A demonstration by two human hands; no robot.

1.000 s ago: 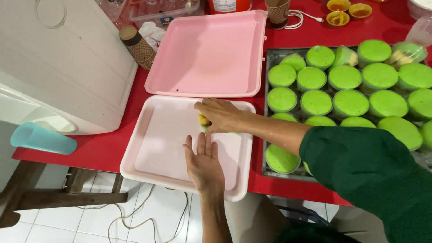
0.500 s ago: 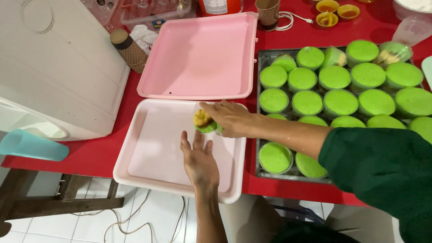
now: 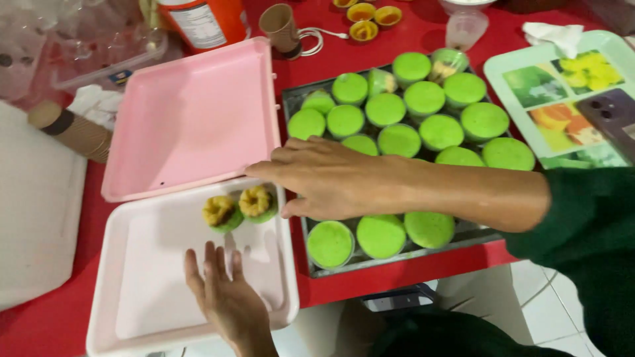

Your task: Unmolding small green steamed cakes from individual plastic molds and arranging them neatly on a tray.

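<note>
An open pink box lies on the red table, its lid [image 3: 192,119] folded back and its base [image 3: 152,284] toward me. Two green cakes with yellow tops [image 3: 223,213] [image 3: 256,203] sit side by side at the far edge of the base. My right hand [image 3: 324,178], in a dark green sleeve, hovers with fingers spread and empty between those cakes and a metal tray [image 3: 291,106] full of several round green cakes [image 3: 423,99]. My left hand [image 3: 225,291] rests flat, palm down, on the near part of the box base.
Behind the box stand an orange container [image 3: 202,20], a brown paper cup [image 3: 281,30] and small yellow cups [image 3: 370,13]. A pale green tray with fruit pictures [image 3: 555,86] holds a phone [image 3: 612,119]. A stack of paper cups [image 3: 73,132] and a white case [image 3: 33,198] lie left.
My right hand has set the cake it held down beside another in the box, let go and drawn back toward the metal tray. The view has moved closer.
</note>
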